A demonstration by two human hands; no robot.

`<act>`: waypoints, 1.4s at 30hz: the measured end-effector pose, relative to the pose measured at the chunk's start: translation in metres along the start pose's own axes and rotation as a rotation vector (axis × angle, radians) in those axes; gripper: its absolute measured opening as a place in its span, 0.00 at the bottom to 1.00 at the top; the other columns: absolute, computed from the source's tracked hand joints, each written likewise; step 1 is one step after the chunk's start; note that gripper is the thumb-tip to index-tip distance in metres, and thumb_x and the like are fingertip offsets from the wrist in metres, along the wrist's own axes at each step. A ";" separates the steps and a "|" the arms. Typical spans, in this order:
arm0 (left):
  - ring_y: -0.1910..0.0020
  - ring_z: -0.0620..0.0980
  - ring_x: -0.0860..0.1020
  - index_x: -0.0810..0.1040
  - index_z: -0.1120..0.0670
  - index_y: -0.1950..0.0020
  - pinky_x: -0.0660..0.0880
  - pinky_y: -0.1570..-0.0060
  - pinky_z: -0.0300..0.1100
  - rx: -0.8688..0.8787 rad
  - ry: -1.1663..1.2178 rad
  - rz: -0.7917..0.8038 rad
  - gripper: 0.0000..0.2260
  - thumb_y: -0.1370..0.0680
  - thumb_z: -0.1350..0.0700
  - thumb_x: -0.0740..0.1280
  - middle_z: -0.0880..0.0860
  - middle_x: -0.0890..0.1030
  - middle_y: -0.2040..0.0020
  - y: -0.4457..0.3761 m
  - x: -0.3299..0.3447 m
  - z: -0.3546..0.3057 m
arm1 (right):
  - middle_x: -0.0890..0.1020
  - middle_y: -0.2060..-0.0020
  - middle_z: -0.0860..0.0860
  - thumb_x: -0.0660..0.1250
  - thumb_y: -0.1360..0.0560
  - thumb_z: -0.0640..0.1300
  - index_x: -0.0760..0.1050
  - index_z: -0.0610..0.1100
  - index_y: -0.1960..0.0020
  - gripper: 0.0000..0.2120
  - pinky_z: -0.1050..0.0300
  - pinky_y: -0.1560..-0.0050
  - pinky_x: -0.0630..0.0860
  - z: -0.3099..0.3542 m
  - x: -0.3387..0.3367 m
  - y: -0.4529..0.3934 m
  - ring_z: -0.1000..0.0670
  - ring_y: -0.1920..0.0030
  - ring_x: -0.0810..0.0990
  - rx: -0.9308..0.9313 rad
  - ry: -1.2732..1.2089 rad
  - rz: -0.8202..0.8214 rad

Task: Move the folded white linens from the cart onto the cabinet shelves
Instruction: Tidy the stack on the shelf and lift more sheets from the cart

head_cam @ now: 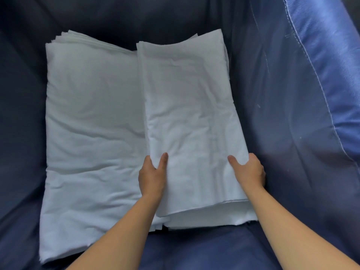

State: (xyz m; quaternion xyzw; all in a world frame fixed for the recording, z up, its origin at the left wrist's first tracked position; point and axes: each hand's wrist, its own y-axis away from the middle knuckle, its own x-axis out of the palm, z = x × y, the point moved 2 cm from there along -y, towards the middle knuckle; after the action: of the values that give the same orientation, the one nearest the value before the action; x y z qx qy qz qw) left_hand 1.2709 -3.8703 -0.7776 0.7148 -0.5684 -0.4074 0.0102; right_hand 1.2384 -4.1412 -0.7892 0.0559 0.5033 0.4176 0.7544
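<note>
Now the left hand (153, 176) and the right hand (248, 172) grip the near sides of a folded white linen (191, 117), thumbs on top, fingers hidden under it. It lies inside the blue fabric cart (292, 114), partly over a wider stack of linens (91, 121).

Dark navy fabric (116, 18) fills the surroundings, hanging in soft folds along the far side and the left. On the right a brighter blue fabric wall (331, 75) rises, catching light, with a pale stitched seam (309, 55) running down it. Near the bottom the blue cloth (204, 250) lies creased.
</note>
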 end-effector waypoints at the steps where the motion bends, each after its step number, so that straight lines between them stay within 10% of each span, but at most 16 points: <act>1: 0.55 0.52 0.78 0.75 0.52 0.49 0.71 0.56 0.46 0.006 -0.020 -0.019 0.16 0.21 0.39 0.65 0.44 0.79 0.58 0.001 0.000 -0.001 | 0.81 0.50 0.48 0.71 0.27 0.57 0.71 0.45 0.46 0.19 0.47 0.53 0.79 0.001 0.001 0.002 0.43 0.52 0.80 -0.016 0.008 -0.017; 6: 0.49 0.60 0.78 0.70 0.55 0.39 0.73 0.56 0.50 0.049 -0.263 -0.131 0.21 0.20 0.40 0.64 0.54 0.80 0.45 0.003 0.004 -0.004 | 0.60 0.23 0.45 0.69 0.24 0.52 0.54 0.45 0.21 0.38 0.43 0.28 0.62 0.015 0.020 0.014 0.42 0.25 0.60 -0.241 0.184 -0.054; 11: 0.35 0.64 0.73 0.69 0.61 0.29 0.72 0.41 0.57 0.415 -0.504 -0.241 0.30 0.22 0.41 0.63 0.62 0.73 0.32 -0.023 0.011 -0.016 | 0.44 0.19 0.51 0.62 0.20 0.55 0.46 0.48 0.19 0.38 0.50 0.21 0.39 0.044 0.038 0.014 0.51 0.20 0.40 -0.540 0.314 0.044; 18: 0.20 0.61 0.54 0.61 0.55 0.20 0.54 0.24 0.62 0.765 -0.888 -0.039 0.33 0.20 0.37 0.53 0.60 0.56 0.19 -0.067 0.039 -0.047 | 0.35 0.21 0.52 0.54 0.18 0.59 0.35 0.52 0.20 0.37 0.45 0.23 0.35 0.085 0.072 0.000 0.51 0.22 0.32 -0.653 0.470 0.200; 42: 0.21 0.55 0.34 0.45 0.46 0.18 0.38 0.23 0.58 0.570 -0.872 0.103 0.37 0.21 0.31 0.51 0.53 0.38 0.18 -0.160 0.049 -0.118 | 0.39 0.20 0.51 0.56 0.19 0.59 0.38 0.51 0.19 0.37 0.42 0.22 0.37 0.167 0.081 -0.075 0.48 0.20 0.37 -0.483 0.458 0.272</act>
State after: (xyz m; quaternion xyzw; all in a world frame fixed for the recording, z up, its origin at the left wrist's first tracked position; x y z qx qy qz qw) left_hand 1.4706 -3.9065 -0.8035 0.4243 -0.6424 -0.4953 -0.4025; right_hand 1.4277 -4.0779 -0.8031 -0.1526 0.5342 0.6229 0.5508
